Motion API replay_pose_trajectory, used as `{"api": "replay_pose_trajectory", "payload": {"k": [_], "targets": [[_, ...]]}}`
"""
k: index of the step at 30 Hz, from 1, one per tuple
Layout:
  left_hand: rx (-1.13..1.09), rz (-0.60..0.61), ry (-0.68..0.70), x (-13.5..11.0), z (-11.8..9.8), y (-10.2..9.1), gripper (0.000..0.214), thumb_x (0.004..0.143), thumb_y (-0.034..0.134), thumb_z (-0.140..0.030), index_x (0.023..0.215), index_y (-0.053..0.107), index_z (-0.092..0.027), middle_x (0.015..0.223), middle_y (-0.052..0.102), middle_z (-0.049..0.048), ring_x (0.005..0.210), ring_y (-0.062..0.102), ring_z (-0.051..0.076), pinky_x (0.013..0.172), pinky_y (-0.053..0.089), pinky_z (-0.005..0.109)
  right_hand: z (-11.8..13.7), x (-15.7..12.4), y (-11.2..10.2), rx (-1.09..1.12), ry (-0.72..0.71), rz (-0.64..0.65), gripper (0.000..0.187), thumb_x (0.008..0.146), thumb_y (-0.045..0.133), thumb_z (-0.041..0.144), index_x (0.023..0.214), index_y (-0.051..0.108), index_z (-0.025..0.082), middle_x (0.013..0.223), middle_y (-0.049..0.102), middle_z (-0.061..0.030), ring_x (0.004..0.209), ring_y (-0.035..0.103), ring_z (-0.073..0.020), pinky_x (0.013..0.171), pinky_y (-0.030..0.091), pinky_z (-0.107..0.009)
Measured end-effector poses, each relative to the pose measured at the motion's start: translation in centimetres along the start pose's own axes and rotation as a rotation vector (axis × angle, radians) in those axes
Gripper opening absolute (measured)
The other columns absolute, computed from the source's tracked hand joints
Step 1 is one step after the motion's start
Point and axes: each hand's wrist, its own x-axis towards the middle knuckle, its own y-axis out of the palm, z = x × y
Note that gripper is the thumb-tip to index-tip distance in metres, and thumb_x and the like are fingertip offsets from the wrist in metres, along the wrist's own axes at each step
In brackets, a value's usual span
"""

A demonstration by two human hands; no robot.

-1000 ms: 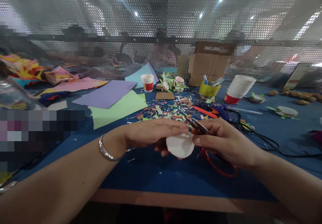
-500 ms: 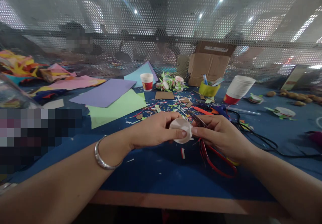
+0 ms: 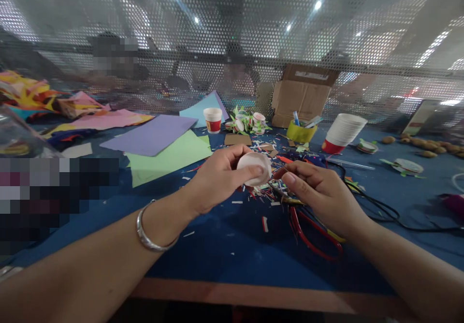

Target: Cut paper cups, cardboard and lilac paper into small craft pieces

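My left hand (image 3: 221,180) grips a round white piece (image 3: 253,169) that looks like the cut-off base of a paper cup. Its thumb presses on the inner face, and the fingers curl behind. Just right of the disc, my right hand (image 3: 311,185) is closed in a pinch, apart from it. A thin dark edge shows by its fingertips, too small to name. Below that hand, red-handled scissors (image 3: 316,251) lie on the blue table. Paper scraps (image 3: 261,192) are strewn under and behind the disc.
Purple paper (image 3: 152,132) and green paper (image 3: 170,157) lie left. Behind stand a paper cup (image 3: 213,121), a yellow pen holder (image 3: 301,132), stacked cups (image 3: 344,132) and a cardboard box (image 3: 304,95). A black cable (image 3: 380,204) crosses the right side.
My left hand has raised the white disc slightly up and left, tilting it. My right fingers have drawn away from its edge, and the dark metal piece seen at them is now mostly hidden.
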Motion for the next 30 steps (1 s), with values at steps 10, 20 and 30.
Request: {"api": "replay_pose_trajectory", "payload": {"k": [10,20,30], "targets": [[-0.049,0.018,0.049,-0.23,-0.11,0.04,0.022,0.083,0.071,-0.031,0.093,0.061,-0.014,0.081,0.059,-0.0013,0.073,0.054,0.01,0.066,0.041,0.023,-0.22,-0.22,-0.08,0.04,0.033,0.024,0.036,0.093,0.061,0.054,0.11,0.066,0.023,0.08,0.069,-0.0015,0.068,0.061,-0.0163,0.059,0.047,-0.026],[-0.014,0.087,0.0,-0.27,-0.16,0.21,0.021,0.082,0.07,-0.031,0.088,0.058,-0.016,0.078,0.058,-0.0021,0.071,0.053,0.011,0.063,0.039,0.024,-0.07,-0.35,-0.03,0.091,0.026,0.013,0.036,0.093,0.061,0.055,0.109,0.064,0.023,0.083,0.072,-0.0034,0.071,0.064,-0.0174,0.06,0.048,-0.027],[0.089,0.27,-0.002,-0.43,-0.26,0.59,0.014,0.084,0.067,-0.024,0.093,0.06,-0.015,0.079,0.058,-0.0032,0.072,0.052,0.01,0.064,0.039,0.023,-0.51,-0.19,0.28,0.294,0.081,0.09,0.032,0.084,0.075,0.046,0.096,0.064,0.019,0.081,0.066,-0.0004,0.071,0.059,-0.0143,0.063,0.047,-0.025]]}}
